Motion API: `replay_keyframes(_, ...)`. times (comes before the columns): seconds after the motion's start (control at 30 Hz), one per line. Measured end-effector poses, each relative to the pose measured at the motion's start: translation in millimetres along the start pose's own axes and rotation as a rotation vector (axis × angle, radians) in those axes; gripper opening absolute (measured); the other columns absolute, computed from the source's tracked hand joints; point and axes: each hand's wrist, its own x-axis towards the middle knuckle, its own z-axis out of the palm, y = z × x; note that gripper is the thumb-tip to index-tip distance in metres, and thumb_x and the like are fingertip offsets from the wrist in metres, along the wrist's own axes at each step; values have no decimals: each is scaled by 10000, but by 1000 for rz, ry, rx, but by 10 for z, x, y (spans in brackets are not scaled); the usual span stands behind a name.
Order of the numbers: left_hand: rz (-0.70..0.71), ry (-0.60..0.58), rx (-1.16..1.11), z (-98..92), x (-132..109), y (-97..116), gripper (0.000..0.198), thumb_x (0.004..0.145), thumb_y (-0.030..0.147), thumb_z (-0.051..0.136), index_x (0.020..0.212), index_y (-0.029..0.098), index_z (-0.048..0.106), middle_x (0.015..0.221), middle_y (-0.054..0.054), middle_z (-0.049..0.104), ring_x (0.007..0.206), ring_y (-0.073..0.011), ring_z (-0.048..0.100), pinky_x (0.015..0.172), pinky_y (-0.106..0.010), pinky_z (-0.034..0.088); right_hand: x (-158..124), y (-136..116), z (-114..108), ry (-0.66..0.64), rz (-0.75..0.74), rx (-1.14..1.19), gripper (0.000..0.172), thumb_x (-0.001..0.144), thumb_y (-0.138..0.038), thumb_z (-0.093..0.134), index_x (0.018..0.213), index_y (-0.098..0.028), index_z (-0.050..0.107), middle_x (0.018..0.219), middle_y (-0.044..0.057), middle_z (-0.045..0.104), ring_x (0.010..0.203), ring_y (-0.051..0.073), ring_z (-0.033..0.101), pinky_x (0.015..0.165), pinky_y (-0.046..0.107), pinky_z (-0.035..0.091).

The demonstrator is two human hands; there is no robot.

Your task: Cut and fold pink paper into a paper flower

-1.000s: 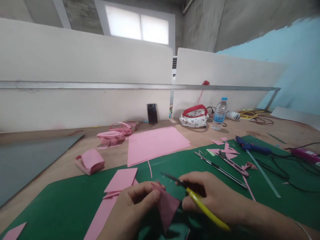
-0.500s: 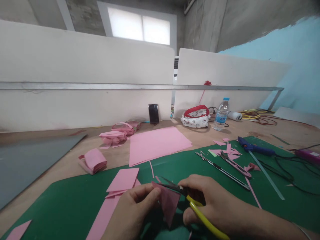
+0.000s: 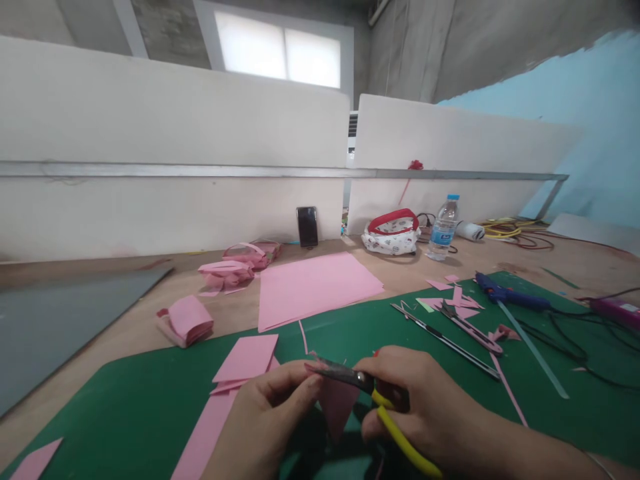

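Note:
Between thumb and forefinger my left hand [image 3: 273,413] pinches a folded piece of pink paper [image 3: 339,403], which hangs down in a pointed shape over the green mat. My right hand [image 3: 410,393] grips the yellow-handled scissors [image 3: 400,437]. Their blades point left and lie together along the paper's top edge, close to my left fingertips. Folded pink paper pieces [image 3: 246,360] rest on the mat just behind my left hand. A thin pink paper strip [image 3: 303,337] lies beyond the blade tips.
On the green cutting mat [image 3: 150,407] at right are a pen [image 3: 445,341], a pink craft knife [image 3: 473,328], paper scraps and a blue glue gun [image 3: 510,293]. Behind stand pink sheets [image 3: 320,290], a phone [image 3: 307,227], a pouch [image 3: 391,235] and a water bottle [image 3: 443,230].
The scissor blades have closed along the paper's top edge, and the yellow handles have come closer together. My left hand stays nearly in place.

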Motion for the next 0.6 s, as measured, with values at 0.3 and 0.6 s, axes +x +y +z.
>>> replay_keyframes(0.3,-40,-130,-46,-22,9,-102,193,674,360,739,727,180,786,702,-64,709,656,-200,594,610,-284,476,-13,22,21,-31,-4,-7,274,664,-388,818,819,-215,672,705,-49,502,638,110,458,550,215,294)
replay_keyframes(0.6,-119,-103,-128,13,18,-168,259,591,418,782,708,188,779,676,-74,699,624,-226,609,553,-313,496,-21,4,33,-51,-7,-31,252,699,-403,790,821,-211,682,700,-34,513,639,120,464,554,222,296)
